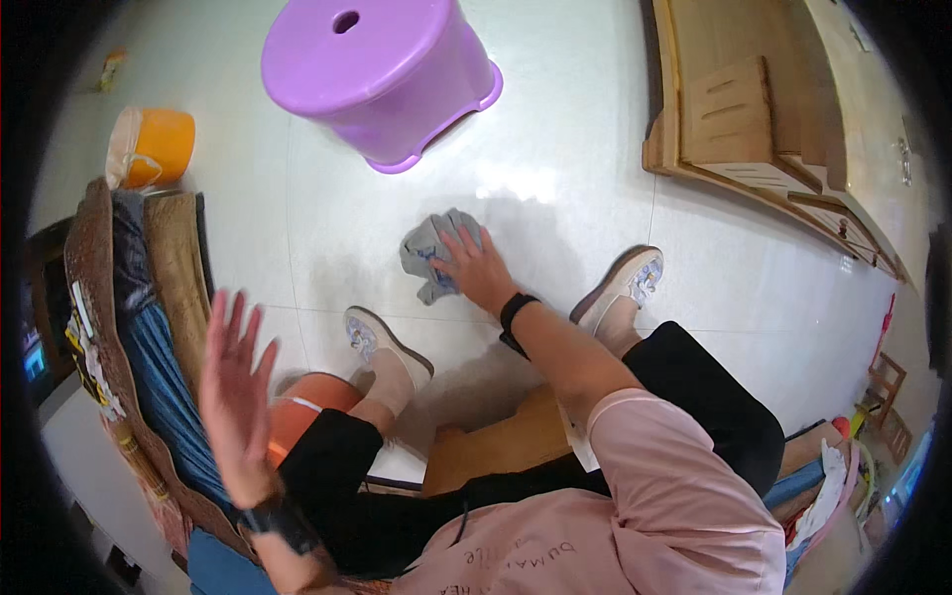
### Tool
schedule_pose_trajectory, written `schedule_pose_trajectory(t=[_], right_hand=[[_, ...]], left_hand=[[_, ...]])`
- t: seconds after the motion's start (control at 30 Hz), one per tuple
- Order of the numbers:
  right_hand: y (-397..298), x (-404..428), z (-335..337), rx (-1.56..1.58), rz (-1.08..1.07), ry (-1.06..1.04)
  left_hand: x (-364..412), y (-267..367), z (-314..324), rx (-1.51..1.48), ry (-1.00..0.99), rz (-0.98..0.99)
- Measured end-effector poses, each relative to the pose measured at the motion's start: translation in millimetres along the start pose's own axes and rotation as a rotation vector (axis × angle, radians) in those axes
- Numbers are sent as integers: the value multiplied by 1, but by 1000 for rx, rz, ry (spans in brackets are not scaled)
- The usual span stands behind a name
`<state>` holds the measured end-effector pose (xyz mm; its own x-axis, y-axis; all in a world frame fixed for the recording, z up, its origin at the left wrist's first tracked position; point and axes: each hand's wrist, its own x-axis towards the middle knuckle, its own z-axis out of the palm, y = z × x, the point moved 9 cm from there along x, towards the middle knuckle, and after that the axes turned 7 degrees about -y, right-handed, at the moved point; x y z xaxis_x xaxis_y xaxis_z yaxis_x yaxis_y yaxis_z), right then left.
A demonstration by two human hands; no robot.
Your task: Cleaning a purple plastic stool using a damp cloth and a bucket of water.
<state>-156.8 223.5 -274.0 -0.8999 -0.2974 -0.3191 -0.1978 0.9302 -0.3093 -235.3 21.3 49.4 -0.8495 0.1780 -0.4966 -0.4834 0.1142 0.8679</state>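
Note:
On the pale tiled floor, between and ahead of my feet, lies a crumpled grey cloth (428, 242) with a blue print. My right hand (480, 274) rests on the cloth's right side with its fingers spread; whether the fingertips grip it cannot be told. At the left, my left hand (236, 379) is raised, palm up and fingers apart, holding nothing. It is beside an orange-red container (316, 394) on the floor. Both wrists wear black bands.
A purple plastic stool (372, 71) stands ahead. A yellow bucket (160, 145) with a pale liner is at the upper left, near a long seat draped with blue fabric (163, 372). A wooden cabinet (732, 119) stands at the right. A cardboard box (498, 446) sits beneath me.

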Motion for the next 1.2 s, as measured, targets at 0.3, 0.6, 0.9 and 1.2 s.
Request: schedule_pose_trajectory(t=[0.3, 0.6, 0.9, 1.2], right_hand=[[239, -8, -82, 29, 619, 147], [139, -115, -5, 80, 547, 94], [23, -171, 47, 347, 341, -294], [90, -194, -155, 1363, 312, -116]], left_hand=[[1, 57, -43, -197, 18, 171], [0, 70, -19, -255, -132, 255], [-11, 73, -14, -281, -92, 242], [-6, 67, -32, -292, -27, 296]])
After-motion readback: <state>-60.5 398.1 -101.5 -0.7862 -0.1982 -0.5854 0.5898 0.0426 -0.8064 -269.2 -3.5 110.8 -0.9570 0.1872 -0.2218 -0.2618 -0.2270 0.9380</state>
